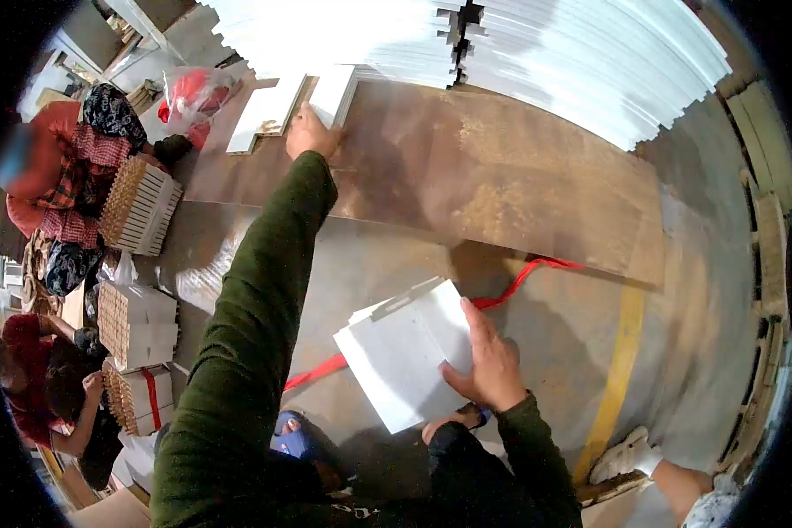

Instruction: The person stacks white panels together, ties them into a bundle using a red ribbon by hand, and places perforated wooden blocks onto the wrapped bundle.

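My left hand [312,134] reaches out to the far left part of a brown wooden board, its fingers closed at the near end of a small stack of white panels [333,95]. Beside it on the board lies another white panel [268,113] with a stepped end. Close to my body, my right hand [488,365] grips the right side of a stack of flat white panels [405,352]. Its thumb lies on the top face; the fingers under the stack are hidden. The held stack is tilted, its layers slightly uneven.
The wooden board [414,167] spans the view, with tall stacks of white panels [572,62] behind. A red strap [524,280] runs over the floor beneath my hands. Two people sit at left near bundled stacks [141,207]. Another person's shoe [620,455] shows at right.
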Available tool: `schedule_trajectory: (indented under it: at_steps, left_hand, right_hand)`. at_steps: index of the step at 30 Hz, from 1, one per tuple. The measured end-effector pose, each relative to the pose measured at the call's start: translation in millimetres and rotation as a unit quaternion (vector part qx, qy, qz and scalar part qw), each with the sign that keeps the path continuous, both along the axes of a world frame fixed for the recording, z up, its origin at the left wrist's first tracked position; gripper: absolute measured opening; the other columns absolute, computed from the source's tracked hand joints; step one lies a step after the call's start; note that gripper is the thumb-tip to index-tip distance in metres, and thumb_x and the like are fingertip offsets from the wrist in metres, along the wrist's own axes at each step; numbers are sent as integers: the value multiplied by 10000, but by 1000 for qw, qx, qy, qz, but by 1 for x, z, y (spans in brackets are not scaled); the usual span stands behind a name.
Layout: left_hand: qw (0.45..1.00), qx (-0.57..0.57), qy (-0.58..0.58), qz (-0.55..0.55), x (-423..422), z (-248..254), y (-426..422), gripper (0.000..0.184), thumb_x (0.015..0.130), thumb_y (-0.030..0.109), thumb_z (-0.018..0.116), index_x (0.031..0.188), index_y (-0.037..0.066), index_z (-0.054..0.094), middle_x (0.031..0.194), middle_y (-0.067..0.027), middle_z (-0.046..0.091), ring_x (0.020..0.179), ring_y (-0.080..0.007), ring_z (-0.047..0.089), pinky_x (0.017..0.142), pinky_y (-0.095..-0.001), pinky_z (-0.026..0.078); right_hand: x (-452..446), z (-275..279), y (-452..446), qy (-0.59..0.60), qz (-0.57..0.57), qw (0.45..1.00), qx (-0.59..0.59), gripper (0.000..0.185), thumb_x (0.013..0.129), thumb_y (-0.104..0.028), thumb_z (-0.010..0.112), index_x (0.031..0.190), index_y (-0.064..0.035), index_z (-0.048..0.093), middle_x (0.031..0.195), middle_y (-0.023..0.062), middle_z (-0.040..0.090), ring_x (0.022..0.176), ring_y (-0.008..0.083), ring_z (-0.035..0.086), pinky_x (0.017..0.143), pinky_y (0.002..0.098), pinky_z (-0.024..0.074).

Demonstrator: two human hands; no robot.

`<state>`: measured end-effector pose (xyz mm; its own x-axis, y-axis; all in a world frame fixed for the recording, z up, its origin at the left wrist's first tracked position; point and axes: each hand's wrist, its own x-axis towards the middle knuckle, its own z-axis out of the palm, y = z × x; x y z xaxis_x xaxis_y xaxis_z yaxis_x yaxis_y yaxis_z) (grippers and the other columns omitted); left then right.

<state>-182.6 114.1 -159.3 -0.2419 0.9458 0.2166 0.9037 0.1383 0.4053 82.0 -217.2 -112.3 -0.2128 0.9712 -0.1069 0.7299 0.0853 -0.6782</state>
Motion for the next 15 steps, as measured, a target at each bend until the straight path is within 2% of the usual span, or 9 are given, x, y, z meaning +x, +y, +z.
schedule_trajectory:
  at_steps: [2,4,5,7,9,10,11,13,15]
  left_hand:
    - [1000,-19,12,1,-12,-5,0,794,623,354,727,1259,42,368,1216,-214,459,1041,-362,506,864,-417,424]
    - [998,-62,-11,-27,-20,18,-23,662,663,289,689,1213,27,430,1099,-161,556,938,-277,570,787,-353,456]
    - [998,-61,-8,-27,-31,18,-31,662,663,289,689,1213,27,430,1099,-161,556,938,-277,570,787,-353,456]
    - [943,-59,-311,-108,-53,20,-48,553,720,222,643,1188,0,448,1036,-122,570,889,-187,555,747,-288,444]
    - [879,94,-454,-111,-48,25,-83,537,768,138,596,1244,-10,397,1023,-81,556,847,-127,519,719,-236,425]
    - [835,134,-515,-142,-46,34,-98,589,781,95,578,1303,-9,327,1013,-64,549,829,-129,519,722,-240,430]
    - [817,152,-539,-135,-45,42,-109,646,761,56,589,1328,-9,286,1021,-67,544,851,-133,520,739,-245,435]
    - [791,177,-549,-204,-30,73,-128,673,728,47,625,1311,-32,299,1022,-73,540,878,-140,525,769,-260,443]
    - [833,70,-512,-196,-47,71,-116,655,695,35,659,1263,-44,342,1010,-80,545,891,-152,533,796,-272,446]
  right_hand:
    - [2,7,5,22,-5,999,-26,887,643,-250,714,1349,-48,217,1293,217,388,1128,367,448,893,392,408]
    - [6,14,7,16,-19,999,-33,885,649,-253,714,1348,-50,211,1313,213,364,1167,358,412,927,400,380]
    - [8,18,9,8,-35,999,-36,884,655,-255,714,1348,-51,204,1334,210,340,1205,349,376,962,407,351]
    - [11,24,13,20,-50,998,-37,880,660,-252,718,1348,-52,207,1338,205,337,1207,355,373,957,413,352]
    - [14,27,16,35,-64,997,28,856,675,-257,711,1345,-51,221,1340,203,336,1207,362,371,959,405,354]
    - [13,33,17,47,-72,996,27,829,686,-240,710,1340,-50,238,1328,205,351,1204,365,374,963,397,354]
    - [12,33,18,49,-73,996,29,829,686,-240,710,1340,-50,238,1328,205,351,1204,365,374,963,397,354]
    - [12,33,20,55,-69,994,67,819,683,-210,714,1336,-50,246,1315,204,370,1202,362,378,972,394,347]
    - [11,31,21,56,-68,993,77,803,685,-191,713,1331,-48,258,1306,199,383,1201,353,382,975,389,343]
